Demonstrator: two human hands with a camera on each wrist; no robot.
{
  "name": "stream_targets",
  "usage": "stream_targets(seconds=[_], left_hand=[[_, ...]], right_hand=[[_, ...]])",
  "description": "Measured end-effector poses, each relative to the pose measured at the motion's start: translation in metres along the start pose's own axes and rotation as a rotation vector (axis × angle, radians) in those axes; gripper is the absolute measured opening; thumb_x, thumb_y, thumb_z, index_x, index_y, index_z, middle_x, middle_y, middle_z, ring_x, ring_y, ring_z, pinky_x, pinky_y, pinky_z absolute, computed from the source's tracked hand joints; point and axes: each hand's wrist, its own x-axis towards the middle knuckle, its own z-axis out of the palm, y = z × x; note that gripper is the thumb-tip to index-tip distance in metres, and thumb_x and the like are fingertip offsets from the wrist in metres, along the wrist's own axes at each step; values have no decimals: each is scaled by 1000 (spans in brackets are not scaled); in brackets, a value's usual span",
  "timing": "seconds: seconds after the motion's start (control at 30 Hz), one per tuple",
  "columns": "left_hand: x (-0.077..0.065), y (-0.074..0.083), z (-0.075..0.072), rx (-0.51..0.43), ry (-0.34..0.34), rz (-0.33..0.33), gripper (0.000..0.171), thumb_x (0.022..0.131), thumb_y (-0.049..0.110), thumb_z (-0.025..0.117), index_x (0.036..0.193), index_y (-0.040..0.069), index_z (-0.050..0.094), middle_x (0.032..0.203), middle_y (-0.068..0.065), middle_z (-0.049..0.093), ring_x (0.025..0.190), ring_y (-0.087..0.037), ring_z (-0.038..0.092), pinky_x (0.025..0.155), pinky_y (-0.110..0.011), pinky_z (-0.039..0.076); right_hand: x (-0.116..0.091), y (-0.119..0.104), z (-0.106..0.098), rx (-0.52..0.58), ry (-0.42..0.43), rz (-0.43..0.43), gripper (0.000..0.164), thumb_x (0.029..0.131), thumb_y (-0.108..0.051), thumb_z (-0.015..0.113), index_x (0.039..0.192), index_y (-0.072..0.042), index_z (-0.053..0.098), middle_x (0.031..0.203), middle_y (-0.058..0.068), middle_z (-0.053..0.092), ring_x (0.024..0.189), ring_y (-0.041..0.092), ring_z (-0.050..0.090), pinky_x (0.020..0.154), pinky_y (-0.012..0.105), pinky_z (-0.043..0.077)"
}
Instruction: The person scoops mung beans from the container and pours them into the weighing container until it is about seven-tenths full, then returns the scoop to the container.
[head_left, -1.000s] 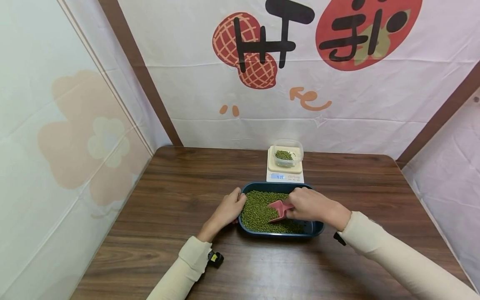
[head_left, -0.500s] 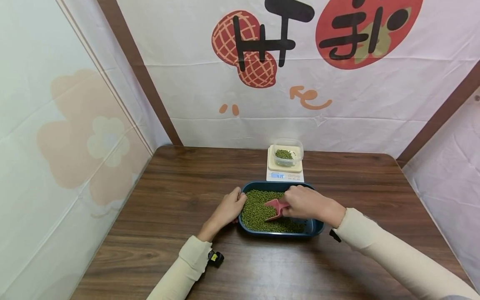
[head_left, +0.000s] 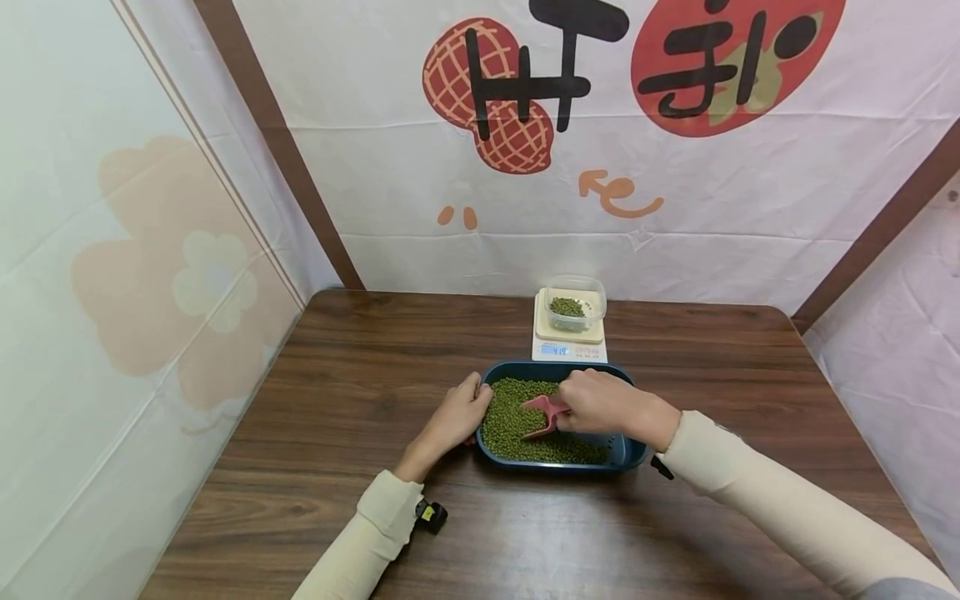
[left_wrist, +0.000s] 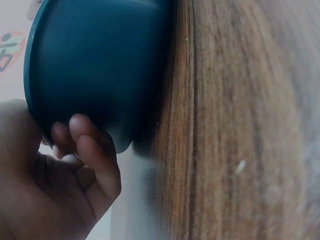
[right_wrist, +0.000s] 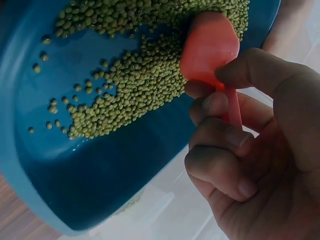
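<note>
A dark blue tray holds green mung beans, heaped mostly toward its left side. My left hand grips the tray's left end; in the left wrist view its curled fingers lie against the outer wall, thumb side at the rim. My right hand holds a pink scoop by its handle, the scoop's front among the beans. In the right wrist view the thumb presses the top of the scoop and the fingers curl round the handle. Beans partly cover the scoop's tip.
Behind the tray stands a white kitchen scale with a lit display. On it sits a clear plastic container with a small heap of beans. The wooden table meets a printed cloth wall at the back.
My right hand has slid the scoop leftward through the beans, a little deeper into the heap. The left hand keeps its grip on the tray's end.
</note>
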Motion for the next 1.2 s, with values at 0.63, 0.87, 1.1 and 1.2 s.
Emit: stream_targets(seconds=[0.63, 0.87, 1.1, 1.2], left_hand=[[-1, 0, -1, -13, -1, -8, 29, 104, 30, 33, 84, 9, 41, 63, -8, 48, 41, -23, 52, 36, -32, 49], [-2, 3, 0, -7, -4, -10, 28, 104, 29, 35, 84, 10, 42, 63, -8, 49, 40, -21, 52, 35, -30, 48], [-3, 5, -1, -9, -3, -13, 28, 104, 29, 34, 85, 9, 42, 63, -8, 49, 40, -22, 52, 35, -30, 48], [-3, 5, -1, -6, 0, -19, 28, 104, 30, 34, 85, 10, 42, 64, -8, 49, 41, -22, 52, 35, -30, 47]], right_hand=[[15, -7, 5, 30, -32, 1, 12, 86, -17, 64, 75, -21, 62, 58, -11, 44, 47, 3, 30, 43, 20, 24], [21, -10, 8, 35, -47, -9, 12, 88, -17, 63, 76, -20, 63, 54, -10, 40, 44, 4, 28, 42, 20, 23], [23, -14, 10, 38, -32, -9, 17, 88, -16, 61, 71, -20, 58, 54, -9, 37, 45, 5, 26, 43, 21, 22], [23, -15, 11, 23, -41, -1, 16, 89, -17, 60, 74, -20, 57, 55, -8, 35, 46, 6, 24, 43, 22, 21]])
